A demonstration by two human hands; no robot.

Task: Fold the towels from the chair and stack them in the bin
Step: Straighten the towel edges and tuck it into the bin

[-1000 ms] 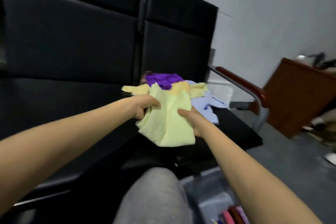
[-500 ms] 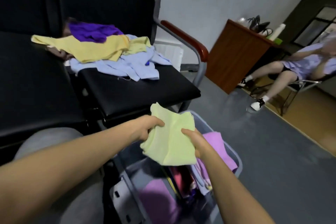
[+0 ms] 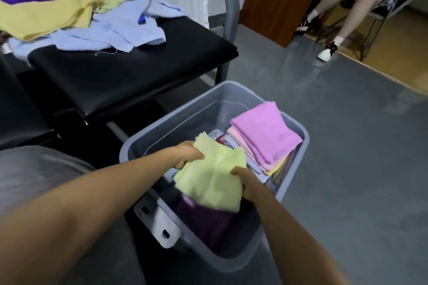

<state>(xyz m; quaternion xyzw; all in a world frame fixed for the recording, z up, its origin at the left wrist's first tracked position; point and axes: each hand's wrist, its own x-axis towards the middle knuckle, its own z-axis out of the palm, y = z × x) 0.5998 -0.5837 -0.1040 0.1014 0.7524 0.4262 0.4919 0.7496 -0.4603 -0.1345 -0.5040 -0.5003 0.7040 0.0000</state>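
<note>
Towel point(image 3: 213, 178) has dropped from above the bin point(image 3: 231, 97) into its mouth since 0.5 s ago. Left hand point(image 3: 187, 154) grips the towel's left edge, fingers curled round the cloth. Right hand point(image 3: 245, 183) pinches the right edge. Towel hangs over the bin's near half, above a purple cloth point(image 3: 203, 220). Pink-topped stack point(image 3: 264, 134) at the bin's far right. Unfolded pile point(image 3: 81, 18) on the chair point(image 3: 129, 69), up-left of the bin.
</note>
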